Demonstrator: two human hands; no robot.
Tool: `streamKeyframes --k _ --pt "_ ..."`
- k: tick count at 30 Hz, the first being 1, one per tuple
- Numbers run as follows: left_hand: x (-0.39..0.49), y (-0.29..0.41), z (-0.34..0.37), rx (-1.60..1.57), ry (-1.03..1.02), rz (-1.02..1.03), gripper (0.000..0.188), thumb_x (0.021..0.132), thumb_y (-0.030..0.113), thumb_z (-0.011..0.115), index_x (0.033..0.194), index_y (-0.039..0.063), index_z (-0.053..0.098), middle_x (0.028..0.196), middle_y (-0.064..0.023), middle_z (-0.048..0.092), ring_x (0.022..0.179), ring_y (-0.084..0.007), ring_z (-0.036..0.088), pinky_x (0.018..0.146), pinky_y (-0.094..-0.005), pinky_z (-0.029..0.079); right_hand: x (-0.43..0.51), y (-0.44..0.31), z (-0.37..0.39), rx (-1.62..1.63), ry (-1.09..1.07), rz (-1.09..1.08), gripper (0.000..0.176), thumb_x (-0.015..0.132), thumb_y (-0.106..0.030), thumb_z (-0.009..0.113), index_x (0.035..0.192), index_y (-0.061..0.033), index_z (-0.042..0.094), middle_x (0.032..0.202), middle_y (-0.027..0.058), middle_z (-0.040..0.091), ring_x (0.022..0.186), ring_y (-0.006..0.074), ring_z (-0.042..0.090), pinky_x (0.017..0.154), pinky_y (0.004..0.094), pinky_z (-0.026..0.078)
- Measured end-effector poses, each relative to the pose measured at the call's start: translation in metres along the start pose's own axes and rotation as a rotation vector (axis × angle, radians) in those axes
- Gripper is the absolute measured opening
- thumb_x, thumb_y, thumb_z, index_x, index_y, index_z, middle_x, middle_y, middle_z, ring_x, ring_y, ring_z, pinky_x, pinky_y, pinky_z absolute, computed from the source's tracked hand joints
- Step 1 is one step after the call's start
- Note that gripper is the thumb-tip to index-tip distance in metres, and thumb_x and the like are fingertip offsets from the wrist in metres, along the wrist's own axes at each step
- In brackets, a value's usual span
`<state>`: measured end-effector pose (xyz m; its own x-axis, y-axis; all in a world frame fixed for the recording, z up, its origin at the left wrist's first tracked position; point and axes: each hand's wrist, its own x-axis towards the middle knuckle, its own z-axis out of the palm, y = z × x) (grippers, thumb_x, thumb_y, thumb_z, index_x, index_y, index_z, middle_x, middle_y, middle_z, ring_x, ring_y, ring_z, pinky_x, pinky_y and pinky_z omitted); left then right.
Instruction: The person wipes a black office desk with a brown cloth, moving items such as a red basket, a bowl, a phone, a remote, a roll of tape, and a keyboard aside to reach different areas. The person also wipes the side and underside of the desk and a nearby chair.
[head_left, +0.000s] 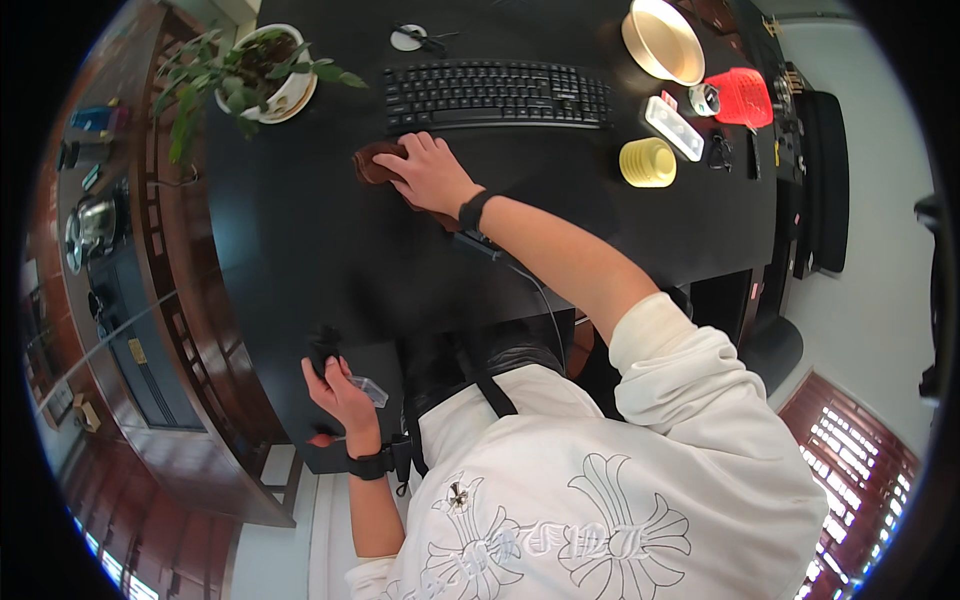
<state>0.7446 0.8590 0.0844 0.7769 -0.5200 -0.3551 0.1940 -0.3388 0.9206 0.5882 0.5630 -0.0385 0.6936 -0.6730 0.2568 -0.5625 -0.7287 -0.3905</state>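
My right hand (437, 174) presses a bunched brown cloth (375, 162) onto the black desk (300, 247), just in front of a black keyboard (499, 94). Part of the cloth shows below the palm, towards the wrist. A dark flat device (477, 244) with a cable lies partly hidden under that wrist. Down at the lower left, my left hand (337, 396) grips a small black object (324, 349), too dark to name. Beside its fingers is a clear plastic case (369, 391). A small red object (323, 440) lies near the left wrist.
A potted plant (271, 64) stands at the far left. To the right are a yellow ribbed cup (648, 163), a white case (674, 128), a red plastic basket (742, 97) and a cream basin (664, 45). A round white object (408, 37) with a dark cable lies behind the keyboard.
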Motion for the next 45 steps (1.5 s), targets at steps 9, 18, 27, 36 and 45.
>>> streamKeyframes --k 9,18,27,36,45 --pt "-0.008 0.006 0.022 0.022 -0.015 -0.037 0.025 0.107 0.01 0.055 0.126 -0.005 0.058 0.092 -0.0002 0.058 0.076 -0.0047 0.05 0.072 -0.0194 0.047 -0.08 -0.078 -0.009 0.059 -0.136 0.011 0.042 0.079 -0.02 0.075 0.12 -0.0227 0.066 0.114 0.0106 0.058 0.107 0.0306 0.056 0.086 0.0443 0.044" --pt "-0.017 0.008 0.046 0.101 -0.079 -0.032 0.024 0.106 0.009 0.053 0.125 -0.004 0.06 0.109 -0.0034 0.064 0.087 -0.0062 0.055 0.076 -0.0202 0.048 -0.01 0.019 -0.008 -0.001 -0.024 -0.009 0.037 0.083 -0.023 0.075 0.119 -0.0235 0.066 0.11 0.0089 0.057 0.104 0.0293 0.055 0.08 0.043 0.043" --pt "-0.007 0.014 0.061 0.162 -0.273 0.107 0.021 0.105 0.008 0.053 0.12 -0.003 0.063 0.099 -0.0011 0.066 0.078 -0.0063 0.053 0.069 -0.0218 0.045 -0.107 -0.049 -0.028 0.071 -0.104 0.057 0.048 0.084 -0.018 0.075 0.131 -0.0218 0.066 0.12 0.0094 0.058 0.11 0.0298 0.055 0.088 0.0432 0.045" --pt "0.071 0.009 0.174 0.619 -0.479 0.399 0.024 0.1 0.023 0.061 0.1 0.0 0.06 0.08 -0.0239 0.065 0.074 -0.0449 0.066 0.065 -0.0483 0.049 -0.196 -0.027 -0.118 0.493 -0.134 0.525 0.046 0.087 -0.012 0.074 0.133 -0.0171 0.066 0.117 0.0155 0.059 0.112 0.0378 0.059 0.098 0.0442 0.052" --pt "0.092 -0.013 0.304 0.966 -0.697 0.399 0.035 0.099 0.039 0.064 0.107 0.005 0.057 0.093 -0.0205 0.074 0.088 -0.0436 0.072 0.074 -0.0536 0.056 -0.3 -0.02 -0.248 0.366 0.152 0.949 0.046 0.089 -0.006 0.071 0.134 -0.0093 0.066 0.121 0.016 0.061 0.116 0.0367 0.06 0.104 0.0427 0.05"
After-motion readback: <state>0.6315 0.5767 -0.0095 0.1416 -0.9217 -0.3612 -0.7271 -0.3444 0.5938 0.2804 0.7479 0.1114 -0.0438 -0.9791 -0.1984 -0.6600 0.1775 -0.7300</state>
